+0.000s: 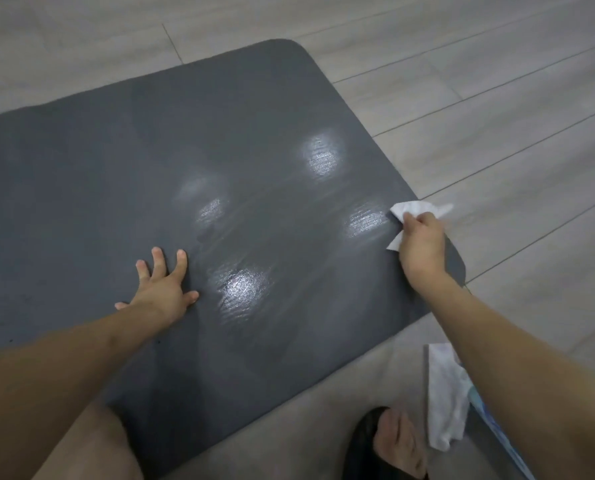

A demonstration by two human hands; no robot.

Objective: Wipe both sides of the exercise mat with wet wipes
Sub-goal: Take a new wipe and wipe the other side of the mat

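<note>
A dark grey exercise mat (150, 150) lies flat on the floor and fills most of the view, with shiny damp streaks across its right half. My left hand (162, 289) presses flat on the mat near its middle, fingers spread. My right hand (422, 237) grips a crumpled white wet wipe (410, 209) at the mat's right edge, where the wipe touches the surface.
Pale wood-look floor planks (496, 98) surround the mat. A used white wipe (446, 400) and a blue-printed wipe packet (496, 431) lie on the floor at the lower right, beside my foot in a black slipper (389, 441). My knee shows at bottom left.
</note>
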